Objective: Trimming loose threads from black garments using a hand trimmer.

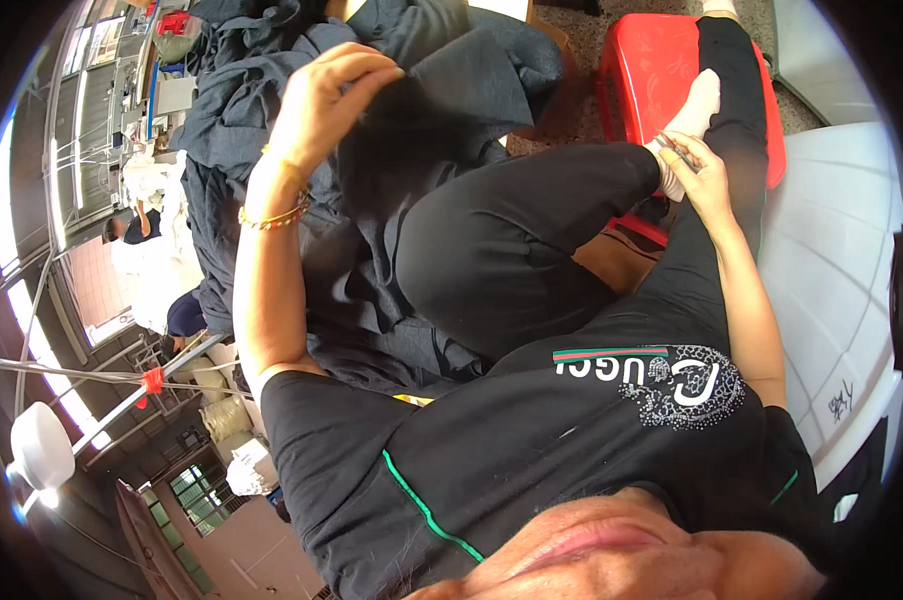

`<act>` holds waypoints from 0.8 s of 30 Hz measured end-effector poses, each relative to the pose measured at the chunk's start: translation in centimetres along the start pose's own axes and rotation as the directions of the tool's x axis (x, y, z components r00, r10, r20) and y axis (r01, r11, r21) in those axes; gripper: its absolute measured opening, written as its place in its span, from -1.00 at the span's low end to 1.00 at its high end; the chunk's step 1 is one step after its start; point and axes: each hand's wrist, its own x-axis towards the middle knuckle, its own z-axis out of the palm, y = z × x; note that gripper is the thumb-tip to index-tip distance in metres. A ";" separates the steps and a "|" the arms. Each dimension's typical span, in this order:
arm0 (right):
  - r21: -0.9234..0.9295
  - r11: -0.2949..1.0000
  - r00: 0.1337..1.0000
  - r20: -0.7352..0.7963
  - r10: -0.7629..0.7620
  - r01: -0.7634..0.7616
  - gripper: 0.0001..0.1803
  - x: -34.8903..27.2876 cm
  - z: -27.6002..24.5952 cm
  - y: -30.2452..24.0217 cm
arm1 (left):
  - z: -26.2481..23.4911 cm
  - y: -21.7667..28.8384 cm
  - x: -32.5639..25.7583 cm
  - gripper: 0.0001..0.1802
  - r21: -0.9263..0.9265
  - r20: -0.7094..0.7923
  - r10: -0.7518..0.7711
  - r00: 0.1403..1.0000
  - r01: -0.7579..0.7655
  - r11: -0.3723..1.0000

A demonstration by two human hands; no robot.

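Note:
My left hand (332,95), with beaded bracelets at the wrist, is raised over a heap of dark blue-grey cloth (242,110). Its thumb and fingers pinch together at the edge of a cloth panel (467,85) from that heap. Out to the right, my right hand (702,180) rests by my sock-covered foot, fingers curled round a small silver metal tool (680,152). Most of that tool is hidden in the fingers, so its kind is unclear. More dark cloth drapes down beside my bent knee.
A red plastic stool (652,80) supports my feet. White panels (832,230) stand close at my right. On the left are a metal pole (162,380) with a red tie, a white lamp (44,445), and other people (142,225) among piles of pale cloth.

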 end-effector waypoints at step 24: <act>0.186 0.982 0.999 0.038 0.028 -0.035 -0.66 -0.1 0.0 1.1 | -7.9 4.9 -16.6 -0.77 -0.781 -0.621 -0.220 0.752 -0.570 0.257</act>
